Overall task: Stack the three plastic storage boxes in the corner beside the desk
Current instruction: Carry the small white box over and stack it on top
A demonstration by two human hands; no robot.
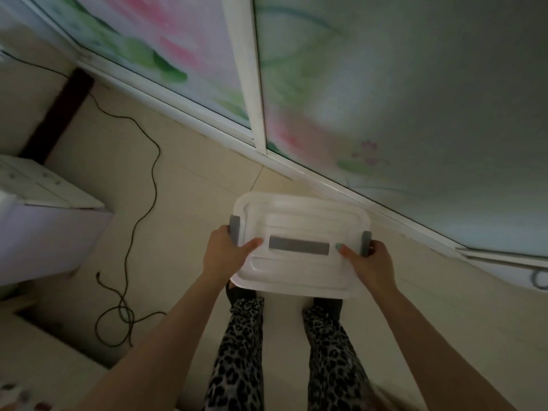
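Note:
A white plastic storage box point(299, 221) with a lid, a grey handle strip and grey side clips is held above the floor in front of my legs. My left hand point(225, 250) grips its left side by the grey clip, thumb on the lid. My right hand point(367, 259) grips the right side the same way. The box's body is hidden under the lid. No other storage box is clearly in view.
A frosted sliding door point(385, 84) with a flower print and its white floor track runs diagonally behind the box. A white cabinet or desk unit point(50, 229) stands at the left. A dark cable point(142, 209) trails over the beige tile floor.

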